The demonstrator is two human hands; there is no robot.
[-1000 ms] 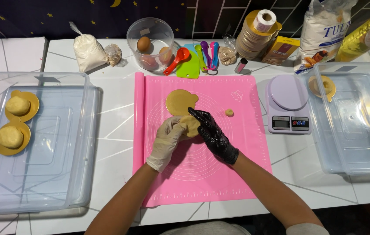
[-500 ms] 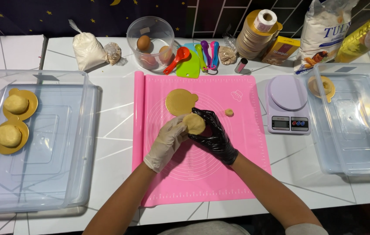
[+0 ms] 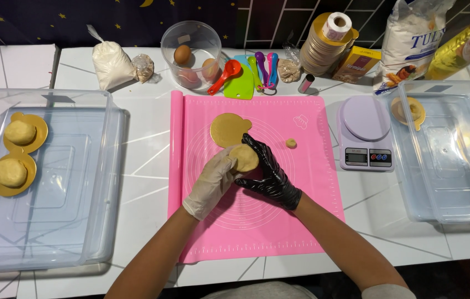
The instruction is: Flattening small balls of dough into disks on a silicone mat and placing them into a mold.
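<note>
A: Where is the dough piece (image 3: 244, 157), and how does it lie?

B: Over the middle of the pink mat (image 3: 257, 221), cupped between both hands. It is a flattened round, so no long axis can be told; its broad face tilts up toward the camera.

A: The fingers?

B: The left hand (image 3: 213, 180), in a pale glove, curls around its left edge; the right hand (image 3: 268, 174), in a black glove, wraps the right side, fingers closed on it.

A: Around them?

B: A gold disc (image 3: 229, 128) lies just beyond, a small dough bit (image 3: 291, 143) to the right, the scale (image 3: 365, 133) farther right.
</note>
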